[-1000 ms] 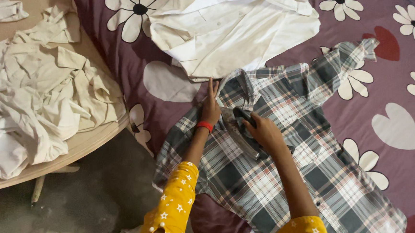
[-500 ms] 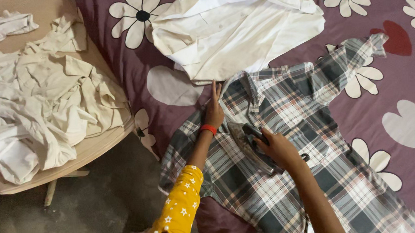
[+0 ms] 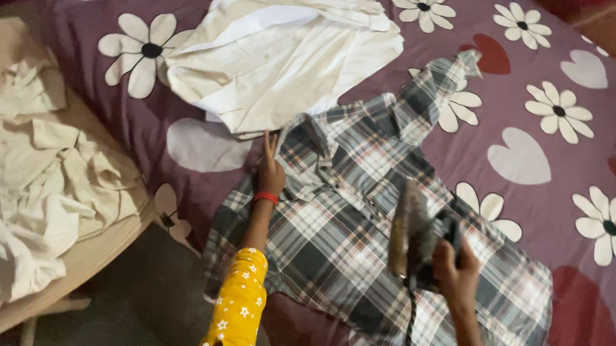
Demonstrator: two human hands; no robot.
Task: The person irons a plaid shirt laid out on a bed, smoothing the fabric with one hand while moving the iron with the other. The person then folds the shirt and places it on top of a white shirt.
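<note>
A grey, white and rust plaid shirt lies spread flat on a purple bedsheet. My left hand presses down on the shirt's shoulder area next to the collar, fingers stretched out, a red band on the wrist. My right hand grips the dark handle of a clothes iron and holds it lifted off the shirt, tipped upright so its metal soleplate faces left. The iron's cord hangs down below the hand. Both sleeves are yellow with white stars.
A folded white shirt lies on the purple bedsheet with flowers and hearts, just beyond the plaid shirt's collar. A tan chair at the left holds a heap of crumpled white clothes. Dark floor shows below it.
My right hand lifted the iron off the shirt near the collar, moved it right and toward me, and tipped it upright. The left hand stayed on the shirt. The view shifted.
</note>
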